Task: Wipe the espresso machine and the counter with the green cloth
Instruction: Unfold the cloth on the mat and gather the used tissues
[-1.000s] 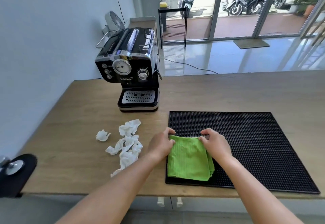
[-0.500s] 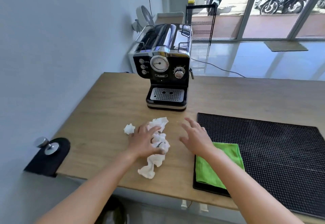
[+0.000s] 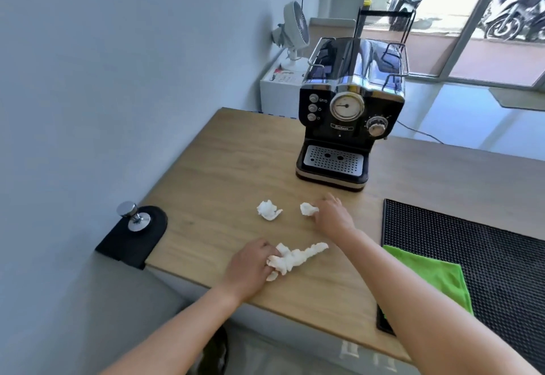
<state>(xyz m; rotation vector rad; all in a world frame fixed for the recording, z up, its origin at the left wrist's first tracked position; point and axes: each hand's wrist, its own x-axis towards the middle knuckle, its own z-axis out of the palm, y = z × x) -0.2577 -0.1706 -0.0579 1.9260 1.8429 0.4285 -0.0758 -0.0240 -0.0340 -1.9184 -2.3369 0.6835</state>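
The black and chrome espresso machine [image 3: 351, 112] stands at the back of the wooden counter [image 3: 224, 168]. The folded green cloth [image 3: 433, 277] lies on the near left corner of a black rubber mat [image 3: 486, 245], with neither hand on it. My left hand [image 3: 250, 265] grips a long crumpled white tissue [image 3: 298, 256] near the counter's front edge. My right hand [image 3: 333, 215] pinches a small tissue wad [image 3: 306, 209] in front of the machine. A third tissue wad [image 3: 268, 210] lies loose between them.
A metal tamper [image 3: 132, 215] stands on a black pad [image 3: 132, 236] hanging over the counter's left corner. A grey wall runs along the left. A small white fan [image 3: 295, 29] sits on a white box behind the counter.
Both hands left the green cloth and moved left to the tissues. The left hand pulled the long tissue toward the front edge; the right took hold of a small wad. The view swung left.
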